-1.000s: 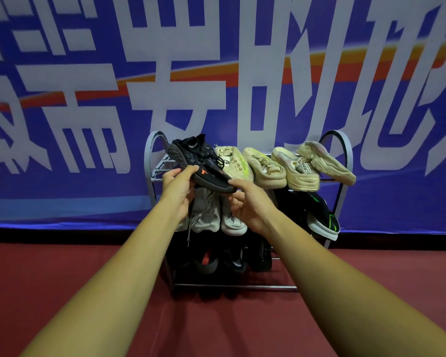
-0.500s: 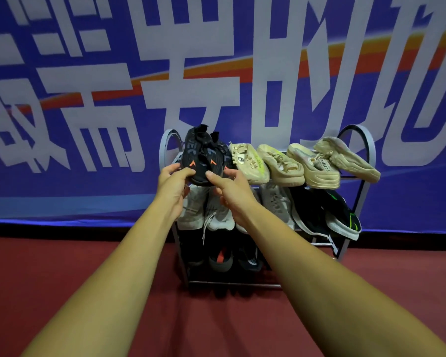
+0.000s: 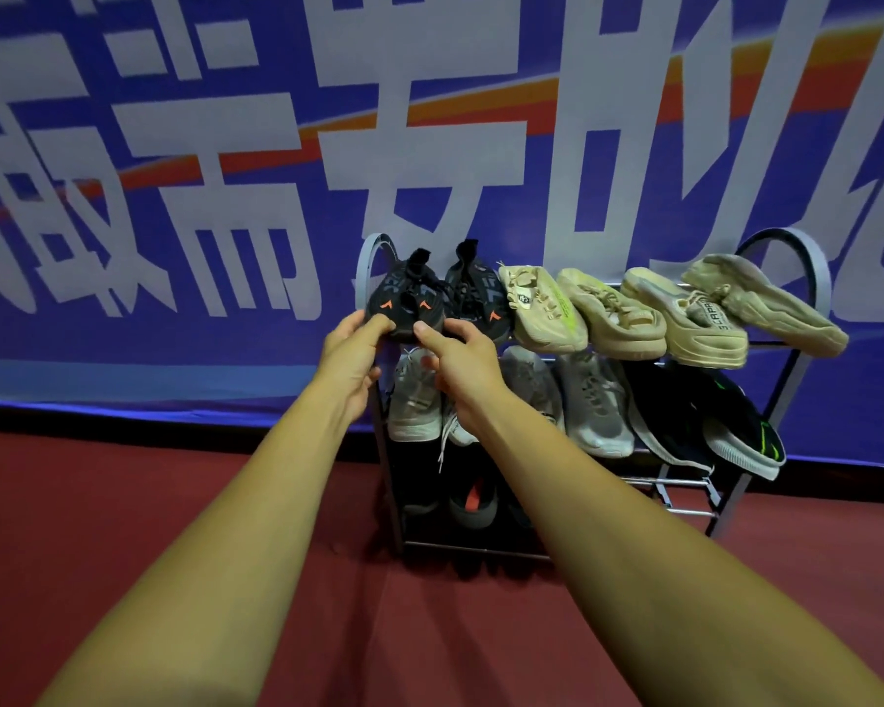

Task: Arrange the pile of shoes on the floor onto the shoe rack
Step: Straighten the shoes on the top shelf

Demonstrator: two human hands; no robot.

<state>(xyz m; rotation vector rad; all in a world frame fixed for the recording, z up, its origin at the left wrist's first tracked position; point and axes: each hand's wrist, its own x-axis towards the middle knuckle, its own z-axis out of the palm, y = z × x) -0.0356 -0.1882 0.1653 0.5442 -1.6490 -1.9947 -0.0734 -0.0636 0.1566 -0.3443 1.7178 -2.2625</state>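
A grey metal shoe rack stands against the banner. On its top shelf, at the left end, a black sneaker with orange marks stands toe toward me. My left hand pinches its toe from the left. My right hand touches the toe from the right with thumb and forefinger. A second black sneaker sits right beside it. Several beige sneakers fill the remainder of the top shelf.
The middle shelf holds grey sneakers and black shoes with green marks. Dark shoes sit low on the left of the bottom shelf. Red floor spreads in front. A blue banner covers the wall behind.
The black sneaker has been turned from lying sideways in my hands to standing toe-forward at the left end of the top shelf. Both hands slid down to its toe.
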